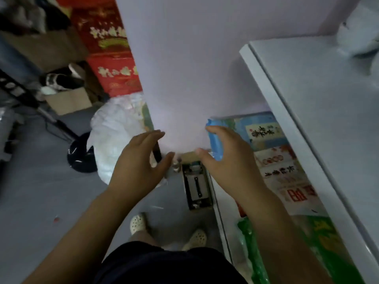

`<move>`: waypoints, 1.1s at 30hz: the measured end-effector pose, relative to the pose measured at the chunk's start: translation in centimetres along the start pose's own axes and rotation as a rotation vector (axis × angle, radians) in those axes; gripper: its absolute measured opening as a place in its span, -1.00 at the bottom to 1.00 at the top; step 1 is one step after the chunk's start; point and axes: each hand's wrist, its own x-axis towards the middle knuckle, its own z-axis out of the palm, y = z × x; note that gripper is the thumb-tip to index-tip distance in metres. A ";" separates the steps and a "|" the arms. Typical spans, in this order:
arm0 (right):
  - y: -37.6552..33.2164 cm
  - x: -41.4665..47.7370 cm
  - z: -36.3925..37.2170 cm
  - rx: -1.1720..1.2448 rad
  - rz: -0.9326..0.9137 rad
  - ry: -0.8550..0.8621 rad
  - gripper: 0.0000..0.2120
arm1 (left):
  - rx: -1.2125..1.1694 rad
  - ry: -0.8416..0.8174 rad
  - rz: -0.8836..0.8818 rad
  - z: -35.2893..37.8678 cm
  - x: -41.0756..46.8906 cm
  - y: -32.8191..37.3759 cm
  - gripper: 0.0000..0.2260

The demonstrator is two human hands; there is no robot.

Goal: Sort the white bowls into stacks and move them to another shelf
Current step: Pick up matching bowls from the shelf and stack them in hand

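Note:
No white bowl shows plainly. A blurred white shape (357,41) lies at the far right on the white shelf top (320,95); I cannot tell what it is. My left hand (139,160) and my right hand (227,158) are held out side by side in front of a pale wall panel (184,68). Both have spread, relaxed fingers and hold nothing. The fingers of my right hand overlap the corner of a blue packet (215,144) on the lower shelf level.
Colourful printed packs (283,171) and a green bag (320,242) fill the space under the shelf top. On the grey floor are a white bag (114,136), a black lamp base (82,158), cardboard boxes (69,101), red cartons (114,74) and a small open box (196,187).

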 end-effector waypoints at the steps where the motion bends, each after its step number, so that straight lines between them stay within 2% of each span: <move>1: -1.5 0.9 1.7 -0.023 -0.025 -0.083 -0.47 | -0.002 0.037 -0.061 -1.2 -0.8 -1.6 -0.51; 5: -9.3 3.9 9.3 -0.029 -0.199 -0.316 -0.45 | -0.023 0.175 -0.264 -6.8 -4.0 -8.4 -0.49; 12: -24.2 4.1 23.6 0.029 -0.435 -0.541 -0.51 | 0.024 0.410 -0.562 -18.5 -12.6 -21.1 -0.50; 19: -35.8 1.6 37.3 0.005 -0.637 -0.821 -0.32 | 0.118 0.541 -0.759 -27.5 -22.8 -31.1 -0.44; 26: -44.0 -0.5 45.8 -0.049 -0.773 -0.962 -0.32 | 0.069 0.653 -0.961 -31.0 -29.5 -36.8 -0.43; 33: -52.5 -1.5 55.2 -0.086 -0.880 -1.149 -0.31 | 0.004 0.744 -1.121 -34.4 -32.7 -44.3 -0.43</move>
